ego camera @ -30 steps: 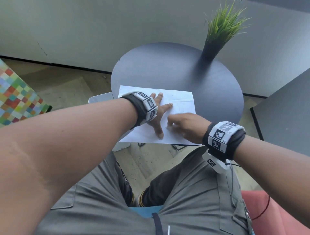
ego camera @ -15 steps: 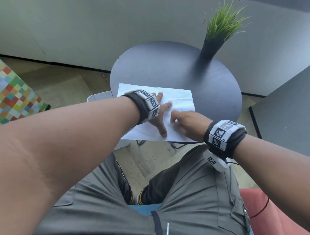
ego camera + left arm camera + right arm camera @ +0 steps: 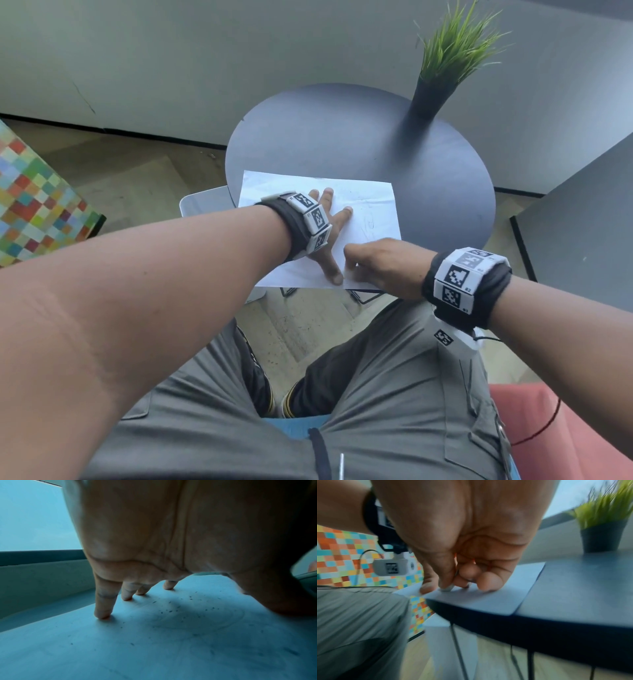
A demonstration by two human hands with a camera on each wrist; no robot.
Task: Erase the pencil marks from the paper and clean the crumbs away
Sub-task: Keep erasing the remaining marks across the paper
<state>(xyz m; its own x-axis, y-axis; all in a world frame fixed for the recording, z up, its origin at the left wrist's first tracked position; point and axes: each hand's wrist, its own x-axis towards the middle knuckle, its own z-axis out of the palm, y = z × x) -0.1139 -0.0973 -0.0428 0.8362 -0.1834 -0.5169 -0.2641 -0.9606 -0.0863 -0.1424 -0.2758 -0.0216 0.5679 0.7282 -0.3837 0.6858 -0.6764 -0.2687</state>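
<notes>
A white sheet of paper (image 3: 370,205) lies on the near part of a round dark table (image 3: 342,137), its near edge overhanging the rim. My left hand (image 3: 334,222) lies flat on the sheet with its fingers spread; in the left wrist view its fingertips (image 3: 102,614) press on the paper. Faint pencil marks (image 3: 368,222) show to the right of it, and dark eraser crumbs (image 3: 171,609) are scattered under the palm. My right hand (image 3: 352,263) is curled at the sheet's near edge, pinching a small pale eraser (image 3: 447,588) against the paper.
A black pot of green grass (image 3: 431,92) stands at the table's far right. A second grey tabletop (image 3: 582,222) is to the right. A white box (image 3: 202,205) sits under the table's left side, beside a multicoloured checked surface (image 3: 34,198). My grey-trousered legs are below.
My right hand, holding the eraser, slid a little away across the sheet and then back toward the near edge. My left hand stayed pressed in place.
</notes>
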